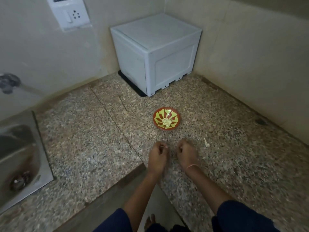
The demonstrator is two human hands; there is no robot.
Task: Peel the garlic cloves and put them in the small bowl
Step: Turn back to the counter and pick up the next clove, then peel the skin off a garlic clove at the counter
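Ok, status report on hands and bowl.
Left hand pinching a pale sliver; right hand curled, contents hidden. Small bowl holds pale garlic. Peel scrap on counter, nothing blocking.

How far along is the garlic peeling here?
Done: peeled cloves sit in the small bowl. In hand: the left hand pinches a thin pale sliver, likely peel; the right hand is curled, contents hidden. A peel scrap lies on the counter. Left: no unpeeled cloves visible, so probably little.
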